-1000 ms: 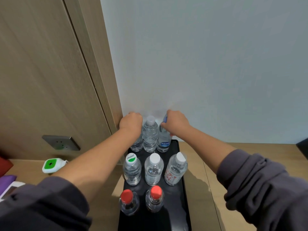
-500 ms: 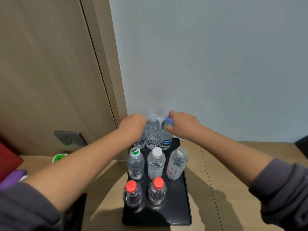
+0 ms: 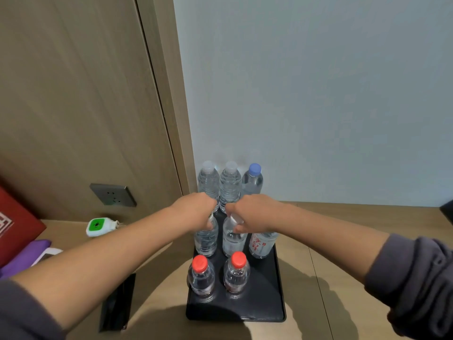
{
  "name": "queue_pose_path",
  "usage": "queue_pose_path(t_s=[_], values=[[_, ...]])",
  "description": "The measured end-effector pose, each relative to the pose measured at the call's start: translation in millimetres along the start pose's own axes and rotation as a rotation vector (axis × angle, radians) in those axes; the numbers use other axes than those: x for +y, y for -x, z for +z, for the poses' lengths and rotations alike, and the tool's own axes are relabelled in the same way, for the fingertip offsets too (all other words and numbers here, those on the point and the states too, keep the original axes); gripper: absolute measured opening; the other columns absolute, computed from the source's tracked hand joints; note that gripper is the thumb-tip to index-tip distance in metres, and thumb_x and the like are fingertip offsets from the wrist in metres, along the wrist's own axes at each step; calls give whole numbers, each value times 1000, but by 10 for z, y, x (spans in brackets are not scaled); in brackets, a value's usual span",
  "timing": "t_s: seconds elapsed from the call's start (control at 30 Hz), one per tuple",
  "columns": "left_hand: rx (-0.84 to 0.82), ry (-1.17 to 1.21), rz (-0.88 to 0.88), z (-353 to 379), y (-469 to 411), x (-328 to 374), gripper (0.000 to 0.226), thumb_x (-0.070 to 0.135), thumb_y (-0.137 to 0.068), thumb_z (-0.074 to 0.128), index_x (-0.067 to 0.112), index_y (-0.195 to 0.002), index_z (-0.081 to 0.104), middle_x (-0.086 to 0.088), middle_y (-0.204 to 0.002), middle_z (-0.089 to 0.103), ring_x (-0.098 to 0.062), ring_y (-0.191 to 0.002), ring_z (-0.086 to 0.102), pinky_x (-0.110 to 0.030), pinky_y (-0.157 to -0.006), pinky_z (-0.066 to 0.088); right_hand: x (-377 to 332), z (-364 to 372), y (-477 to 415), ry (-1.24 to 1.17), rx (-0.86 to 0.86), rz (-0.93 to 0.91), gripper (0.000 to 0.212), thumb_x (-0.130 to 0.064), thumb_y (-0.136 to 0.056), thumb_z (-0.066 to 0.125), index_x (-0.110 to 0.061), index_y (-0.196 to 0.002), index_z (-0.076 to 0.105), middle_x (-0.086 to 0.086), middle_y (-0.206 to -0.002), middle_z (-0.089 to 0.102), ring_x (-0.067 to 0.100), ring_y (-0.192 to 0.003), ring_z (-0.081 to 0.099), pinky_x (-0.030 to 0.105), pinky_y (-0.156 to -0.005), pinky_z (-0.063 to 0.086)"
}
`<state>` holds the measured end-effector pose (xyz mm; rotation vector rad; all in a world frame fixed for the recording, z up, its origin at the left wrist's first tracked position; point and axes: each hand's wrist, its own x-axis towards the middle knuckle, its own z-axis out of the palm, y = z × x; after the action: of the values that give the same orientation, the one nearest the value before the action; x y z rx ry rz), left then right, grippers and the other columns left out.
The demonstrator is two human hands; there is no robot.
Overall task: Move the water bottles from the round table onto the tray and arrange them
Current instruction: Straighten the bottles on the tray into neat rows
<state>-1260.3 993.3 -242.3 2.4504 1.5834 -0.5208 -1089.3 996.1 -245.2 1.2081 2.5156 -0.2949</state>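
A black tray (image 3: 277,298) on the wooden counter holds several clear water bottles in rows. The back row has two clear-capped bottles (image 3: 208,180) (image 3: 230,182) and a blue-capped bottle (image 3: 252,181). My left hand (image 3: 195,212) is closed over the top of the middle row's left bottle (image 3: 206,239). My right hand (image 3: 255,213) is closed over the tops of the middle bottle (image 3: 232,239) and the red-labelled right bottle (image 3: 262,242). Two red-capped bottles (image 3: 200,273) (image 3: 237,271) stand in the front row.
The wall and a wooden door frame (image 3: 169,119) stand right behind the tray. A wall socket (image 3: 112,195), a green-and-white plug-in device (image 3: 98,225), a red box (image 3: 14,222) and a purple item (image 3: 24,253) lie to the left. A dark gap (image 3: 117,303) opens beside the counter.
Both hands have drawn back from the back row's bottle tops to the middle row's tops. The back row now stands uncovered.
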Motion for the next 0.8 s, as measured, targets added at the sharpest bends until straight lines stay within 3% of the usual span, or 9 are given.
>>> queue_pose_path(t_s=[0.2,0.4,0.53,0.6,0.7,0.8], values=[[80,-95,52,-62,-62,27,27,25,-85,61,13,-108,55,-11,-104,62,-31,-95,62,-33,-64,43,99,43,-58,-101,120,45,27,-32,-89,61,-13,-107,54,2,-81,48,28,-86,57,32,-62,34],[24,-166,34,-236,-246,19,21,13,-87,60,13,-107,55,-7,-99,58,-24,-84,55,-33,-61,41,240,-38,-173,-197,144,168,22,-34,-90,60,-14,-93,52,0,-77,51,25,-77,53,32,-62,43],[11,-159,28,-320,-371,-1,27,5,-88,58,13,-113,55,-9,-108,58,-23,-86,52,-31,-65,40,250,-69,-317,-244,180,277,27,-36,-87,61,-10,-88,56,3,-70,63,21,-65,59,33,-64,52],[21,-151,15,-352,-425,-23,27,1,-88,56,12,-113,56,-9,-109,56,-24,-91,55,-30,-66,41,256,-65,-402,-278,202,340,26,-35,-85,61,-10,-84,57,2,-61,59,22,-70,64,30,-57,48],[39,-146,-11,-383,-477,-62,24,-3,-88,51,10,-107,58,-9,-105,56,-23,-82,50,-30,-65,40,255,-44,-522,-374,255,424,22,-32,-82,61,-12,-75,53,1,-55,58,17,-55,59,25,-46,42],[62,-140,-37,-377,-501,-80,25,-5,-88,51,8,-109,57,-8,-98,50,-23,-83,50,-30,-66,40,230,-29,-621,-463,303,484,20,-31,-81,62,-11,-78,56,3,-61,63,15,-56,59,26,-51,47]])
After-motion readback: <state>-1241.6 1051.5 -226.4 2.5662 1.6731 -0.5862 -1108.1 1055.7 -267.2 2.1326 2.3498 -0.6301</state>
